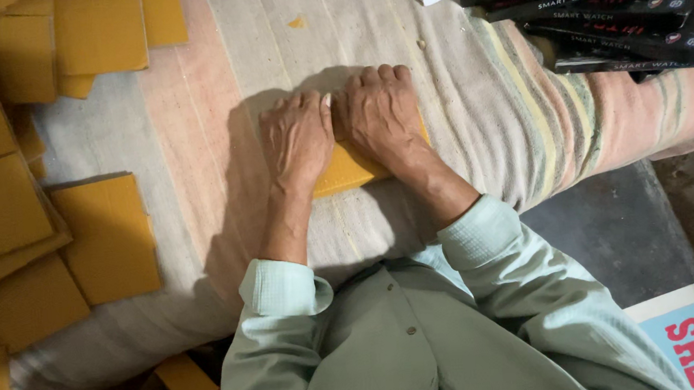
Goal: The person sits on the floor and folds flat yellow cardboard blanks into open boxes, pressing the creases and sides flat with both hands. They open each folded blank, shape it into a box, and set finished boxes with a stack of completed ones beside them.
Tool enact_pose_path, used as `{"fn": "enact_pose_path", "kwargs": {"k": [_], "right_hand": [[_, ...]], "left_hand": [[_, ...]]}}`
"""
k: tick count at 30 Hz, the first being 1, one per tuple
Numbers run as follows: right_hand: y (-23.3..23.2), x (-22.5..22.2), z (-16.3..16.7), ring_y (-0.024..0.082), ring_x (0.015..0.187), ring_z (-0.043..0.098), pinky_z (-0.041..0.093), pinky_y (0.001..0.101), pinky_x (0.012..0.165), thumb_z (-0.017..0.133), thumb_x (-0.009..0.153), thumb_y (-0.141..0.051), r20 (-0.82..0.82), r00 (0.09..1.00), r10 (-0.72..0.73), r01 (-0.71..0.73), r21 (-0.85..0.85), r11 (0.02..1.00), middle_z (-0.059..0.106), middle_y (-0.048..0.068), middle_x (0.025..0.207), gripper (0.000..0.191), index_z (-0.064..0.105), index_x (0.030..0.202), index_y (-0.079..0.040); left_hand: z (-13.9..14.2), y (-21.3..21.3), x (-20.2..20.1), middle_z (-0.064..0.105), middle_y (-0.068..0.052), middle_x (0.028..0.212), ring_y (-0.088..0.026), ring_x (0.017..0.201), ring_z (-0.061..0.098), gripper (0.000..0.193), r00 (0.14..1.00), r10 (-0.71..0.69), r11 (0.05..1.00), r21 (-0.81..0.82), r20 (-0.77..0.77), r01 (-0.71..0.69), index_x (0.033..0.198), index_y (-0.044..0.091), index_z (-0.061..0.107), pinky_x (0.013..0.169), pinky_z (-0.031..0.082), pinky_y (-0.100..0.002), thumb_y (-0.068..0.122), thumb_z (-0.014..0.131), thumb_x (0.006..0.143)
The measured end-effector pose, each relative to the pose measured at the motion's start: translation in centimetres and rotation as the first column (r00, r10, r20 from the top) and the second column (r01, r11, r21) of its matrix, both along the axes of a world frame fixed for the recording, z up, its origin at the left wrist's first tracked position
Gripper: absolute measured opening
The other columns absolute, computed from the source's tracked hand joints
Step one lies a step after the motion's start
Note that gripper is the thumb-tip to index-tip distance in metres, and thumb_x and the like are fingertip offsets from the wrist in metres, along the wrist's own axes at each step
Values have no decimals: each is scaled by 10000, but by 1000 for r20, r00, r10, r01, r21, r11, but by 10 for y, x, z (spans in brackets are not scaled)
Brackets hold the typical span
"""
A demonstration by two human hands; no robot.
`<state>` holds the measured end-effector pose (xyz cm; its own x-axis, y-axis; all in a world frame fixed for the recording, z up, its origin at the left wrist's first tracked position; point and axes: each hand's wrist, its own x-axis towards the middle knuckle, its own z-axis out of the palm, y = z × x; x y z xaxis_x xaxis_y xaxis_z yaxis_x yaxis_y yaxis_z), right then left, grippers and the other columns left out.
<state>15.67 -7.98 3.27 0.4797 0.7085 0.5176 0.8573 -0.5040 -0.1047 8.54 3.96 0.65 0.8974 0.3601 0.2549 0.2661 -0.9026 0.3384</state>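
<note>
Yellow cardboard piece [345, 173] lies flat on striped cloth [472, 121], mid-frame. More yellow cardboard sheets [106, 236] piled to the left, black boxes [594, 7] stacked upper right, well apart. Left hand [296, 137] and right hand [378, 111] side by side, fingers flat, pressing down on it, gripping nothing.

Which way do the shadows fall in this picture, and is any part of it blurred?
Head view: hard light from the right; the left hand and right hand on the yellow cardboard piece throw a dark shadow leftwards over the striped cloth; hands sharp, the black boxes slightly soft.
</note>
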Motion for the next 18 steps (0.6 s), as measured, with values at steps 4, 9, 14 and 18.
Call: {"fn": "enact_pose_path", "kwargs": {"k": [4, 9, 14, 18], "right_hand": [[-3, -1, 2, 361, 869, 617, 442, 467, 832, 641, 957, -227, -50, 986, 158, -154, 64, 986, 666, 174, 889, 212, 674, 918, -21], [-5, -4, 5, 350, 825, 608, 444, 487, 804, 666, 950, -267, -6, 999, -53, 53, 51, 997, 652, 170, 850, 252, 678, 869, -30], [-3, -2, 4, 333, 823, 611, 439, 499, 724, 649, 888, -300, -41, 981, -189, 188, -29, 982, 666, 152, 828, 265, 687, 824, -45], [-5, 1, 2, 327, 904, 614, 456, 493, 771, 616, 959, -224, -53, 981, -184, 183, -19, 983, 669, 131, 898, 187, 687, 932, -52]], "left_hand": [[1, -1, -7, 690, -166, 1053, -356, 1061, 636, 185, 984, -133, 990, 68, 122, 125, 1084, 40, 626, 958, 450, -516, 156, 505, 1005], [7, -6, -6, 690, -186, 1026, -356, 1018, 641, 366, 998, 55, 997, 55, -19, -54, 993, 53, 652, 937, 452, -541, 358, 468, 1080], [6, -6, -7, 691, -207, 1049, -386, 1016, 638, 513, 995, 95, 992, 78, 15, -96, 991, 29, 683, 881, 474, -548, 466, 432, 1082], [2, -3, -7, 696, -192, 1038, -385, 1025, 644, 463, 994, 110, 994, -4, 17, -110, 1018, 36, 691, 897, 479, -558, 406, 421, 1088]]}}
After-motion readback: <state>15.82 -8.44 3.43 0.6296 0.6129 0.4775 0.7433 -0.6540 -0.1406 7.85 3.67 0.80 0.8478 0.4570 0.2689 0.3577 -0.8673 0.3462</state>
